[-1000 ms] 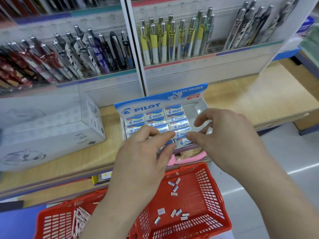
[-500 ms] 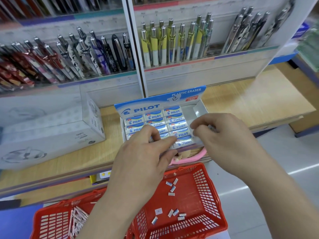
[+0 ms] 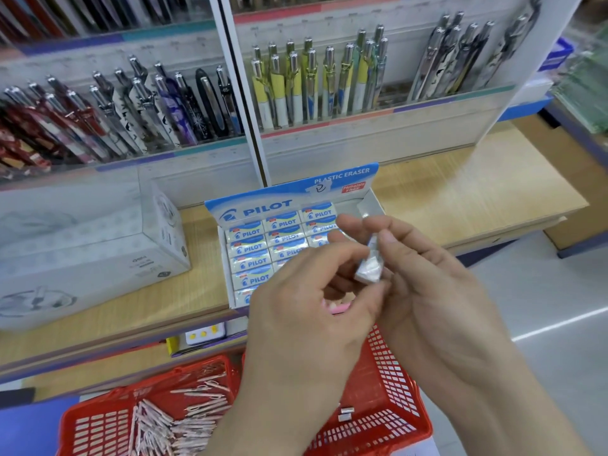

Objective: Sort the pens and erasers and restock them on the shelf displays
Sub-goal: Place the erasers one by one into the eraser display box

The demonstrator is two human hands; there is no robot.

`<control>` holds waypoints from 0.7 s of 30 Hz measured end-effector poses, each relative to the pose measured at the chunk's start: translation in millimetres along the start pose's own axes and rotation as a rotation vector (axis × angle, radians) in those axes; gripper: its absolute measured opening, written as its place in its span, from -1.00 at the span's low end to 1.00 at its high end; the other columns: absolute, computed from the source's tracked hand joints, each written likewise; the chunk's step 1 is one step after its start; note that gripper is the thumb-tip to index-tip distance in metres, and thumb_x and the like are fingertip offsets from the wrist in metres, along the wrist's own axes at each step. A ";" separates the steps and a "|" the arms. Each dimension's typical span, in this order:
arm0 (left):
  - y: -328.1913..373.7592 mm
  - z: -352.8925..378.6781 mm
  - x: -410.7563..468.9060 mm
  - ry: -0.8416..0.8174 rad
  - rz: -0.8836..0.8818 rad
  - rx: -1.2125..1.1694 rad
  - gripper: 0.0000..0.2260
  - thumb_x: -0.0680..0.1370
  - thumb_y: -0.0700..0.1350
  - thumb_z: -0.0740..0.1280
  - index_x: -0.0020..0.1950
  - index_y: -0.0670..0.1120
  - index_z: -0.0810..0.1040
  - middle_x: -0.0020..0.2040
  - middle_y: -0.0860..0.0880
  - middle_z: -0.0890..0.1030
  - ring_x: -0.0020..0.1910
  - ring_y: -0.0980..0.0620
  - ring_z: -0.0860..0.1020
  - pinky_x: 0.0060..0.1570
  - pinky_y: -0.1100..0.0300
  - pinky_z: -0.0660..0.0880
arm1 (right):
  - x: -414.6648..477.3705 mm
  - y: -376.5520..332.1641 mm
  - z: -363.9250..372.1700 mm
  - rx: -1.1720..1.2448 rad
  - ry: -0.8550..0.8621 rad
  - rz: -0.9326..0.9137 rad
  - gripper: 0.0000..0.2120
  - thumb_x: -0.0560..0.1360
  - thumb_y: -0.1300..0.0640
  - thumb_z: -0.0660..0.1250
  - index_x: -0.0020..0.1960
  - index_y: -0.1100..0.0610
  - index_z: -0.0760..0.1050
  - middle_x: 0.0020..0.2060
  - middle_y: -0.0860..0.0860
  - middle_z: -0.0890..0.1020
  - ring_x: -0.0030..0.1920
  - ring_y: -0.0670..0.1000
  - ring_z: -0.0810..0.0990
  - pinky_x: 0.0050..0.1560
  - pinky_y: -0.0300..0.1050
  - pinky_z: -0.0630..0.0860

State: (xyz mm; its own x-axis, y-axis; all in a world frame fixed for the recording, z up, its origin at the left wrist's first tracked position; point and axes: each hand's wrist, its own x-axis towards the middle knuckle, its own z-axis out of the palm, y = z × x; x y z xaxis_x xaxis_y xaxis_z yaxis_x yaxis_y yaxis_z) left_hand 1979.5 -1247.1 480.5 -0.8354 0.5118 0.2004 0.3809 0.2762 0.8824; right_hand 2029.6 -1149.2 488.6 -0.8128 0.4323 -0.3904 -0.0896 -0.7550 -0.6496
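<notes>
In the right hand [image 3: 437, 291], now apparently an eraser [image 3: 370, 269].

Forearms angling inward. Right hand [image 3: 424, 291] is pinching small white wrapped eraser [image 3: 370, 268] upright; left hand [image 3: 306, 311], fingers curling, is pinching its lower end.

At centre frame, our left hand [image 3: 296, 311] and right hand [image 3: 431, 291] both pinched a small white wrapped eraser [image 3: 370, 267] above the blue-and-white cardboard PILOT eraser box [image 3: 289, 199].
</notes>
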 end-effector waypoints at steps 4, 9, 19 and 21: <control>4.7 -5.1 6.8 -0.012 -0.259 -0.350 -0.92 0.37 -0.03 0.50 -0.18 0.05 0.67 -0.34 0.01 0.67 -0.38 0.09 0.63 -0.31 0.27 0.58 | -2.2 -7.6 -11.1 -0.141 -0.012 -0.048 -0.71 0.39 0.25 0.29 0.10 0.23 0.56 0.03 0.20 0.67 -0.01 0.14 0.66 0.03 -0.06 0.61; 6.5 -7.9 15.0 -0.082 -0.460 -0.572 -0.83 0.33 -0.01 0.35 -0.25 -0.08 0.65 -0.41 -0.12 0.64 -0.48 0.01 0.59 -0.45 0.27 0.53 | -1.5 -14.3 -20.6 -0.467 0.055 -0.188 -0.67 0.22 0.14 0.47 -0.02 0.16 0.63 -0.13 0.17 0.70 -0.15 0.14 0.69 -0.06 -0.08 0.62; -1.4 -8.8 27.9 -0.140 -0.247 -0.165 -0.83 0.35 -0.15 0.50 -0.18 0.12 0.64 -0.29 0.14 0.65 -0.30 0.22 0.59 -0.28 0.41 0.51 | 8.2 -28.2 -28.2 -0.792 0.095 -0.263 -0.75 0.26 0.15 0.50 -0.07 0.08 0.64 -0.23 0.02 0.72 -0.21 -0.01 0.70 -0.18 -0.24 0.61; -5.8 -8.2 33.6 -0.128 -0.223 -0.105 -0.84 0.37 -0.11 0.49 -0.20 0.16 0.63 -0.27 0.17 0.64 -0.28 0.22 0.58 -0.23 0.35 0.52 | 14.6 -32.9 -28.9 -0.911 0.085 -0.310 -0.76 0.30 0.23 0.51 -0.07 0.01 0.64 -0.22 -0.03 0.70 -0.21 -0.08 0.67 -0.20 -0.31 0.57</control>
State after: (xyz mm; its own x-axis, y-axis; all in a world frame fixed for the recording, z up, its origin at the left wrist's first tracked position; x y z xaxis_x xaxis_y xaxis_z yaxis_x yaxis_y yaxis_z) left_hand 1946.0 -1238.2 485.6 -0.8344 0.5486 -0.0530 0.1446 0.3107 0.9394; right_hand 2037.3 -1103.8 485.5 -0.7807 0.6092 -0.1395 0.2172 0.0553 -0.9746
